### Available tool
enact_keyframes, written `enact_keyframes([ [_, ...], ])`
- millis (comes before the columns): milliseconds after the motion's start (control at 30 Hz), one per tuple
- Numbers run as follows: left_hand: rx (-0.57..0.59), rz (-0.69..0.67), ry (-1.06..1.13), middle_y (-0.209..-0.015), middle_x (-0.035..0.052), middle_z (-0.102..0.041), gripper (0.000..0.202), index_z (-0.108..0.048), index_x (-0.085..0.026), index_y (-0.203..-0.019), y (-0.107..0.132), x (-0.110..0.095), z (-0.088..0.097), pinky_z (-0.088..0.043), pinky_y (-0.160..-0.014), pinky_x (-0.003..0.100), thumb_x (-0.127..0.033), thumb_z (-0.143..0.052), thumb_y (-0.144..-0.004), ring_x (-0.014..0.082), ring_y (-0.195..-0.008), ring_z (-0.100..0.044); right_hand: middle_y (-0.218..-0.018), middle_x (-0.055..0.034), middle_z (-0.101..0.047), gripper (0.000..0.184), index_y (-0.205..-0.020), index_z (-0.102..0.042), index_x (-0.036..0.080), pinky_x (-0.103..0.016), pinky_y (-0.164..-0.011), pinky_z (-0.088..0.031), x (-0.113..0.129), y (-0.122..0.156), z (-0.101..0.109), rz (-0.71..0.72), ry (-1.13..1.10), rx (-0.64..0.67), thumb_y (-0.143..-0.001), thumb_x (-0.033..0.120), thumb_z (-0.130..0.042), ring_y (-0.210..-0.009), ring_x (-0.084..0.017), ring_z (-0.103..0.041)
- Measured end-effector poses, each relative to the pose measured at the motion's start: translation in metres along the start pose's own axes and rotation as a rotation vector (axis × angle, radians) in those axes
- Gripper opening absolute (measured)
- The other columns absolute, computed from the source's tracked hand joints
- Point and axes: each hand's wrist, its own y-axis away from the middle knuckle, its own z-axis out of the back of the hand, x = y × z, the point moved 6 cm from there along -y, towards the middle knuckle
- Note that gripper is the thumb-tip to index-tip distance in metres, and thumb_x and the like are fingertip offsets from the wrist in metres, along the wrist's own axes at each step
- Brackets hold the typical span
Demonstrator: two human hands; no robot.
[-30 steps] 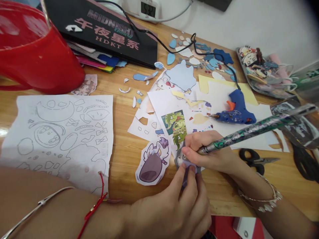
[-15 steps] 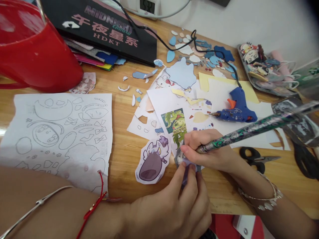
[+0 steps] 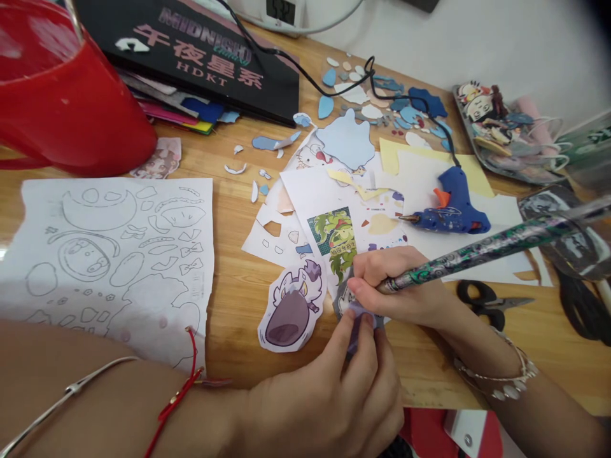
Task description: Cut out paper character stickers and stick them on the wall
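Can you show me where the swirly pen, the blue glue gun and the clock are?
Swirly pen point(image 3: 487, 250): head view, on its barrel.
Blue glue gun point(image 3: 451, 217): head view, on its body.
Clock point(image 3: 281, 10): head view, on its display.

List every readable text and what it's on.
"MIDNIGHT": black cover
"午夜星系": same cover
"HDKT": same cover
Cursive, probably "Galaxy": same cover, under "MIDNIGHT"
"5:32", partly blurred: white clock at the top edge
Too small or blurred: lettering on the green dragon cutout and print on the outline sheet.
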Motion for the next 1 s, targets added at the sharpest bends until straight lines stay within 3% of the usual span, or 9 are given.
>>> enact_keyframes([
  [1000, 0.007, 0.002, 0.003, -0.116, 0.0151, -0.057, 0.038, -0.055, -0.010, -0.114, -0.0004, -0.0010, 0.0004, -0.047, -0.090, 0.049, -0.015, -0.027, -0.089, 0.0334, -0.105, -0.054, -0.052, 0.0049, -0.040, 0.035, -0.051, -0.029, 0.017, -0.019, -0.045, -0.026, 0.0053, -0.0022, 0.0024, 0.024, 0.203, -0.041, -0.077, 0.011, -0.051, -0.048, -0.004, -0.035],
])
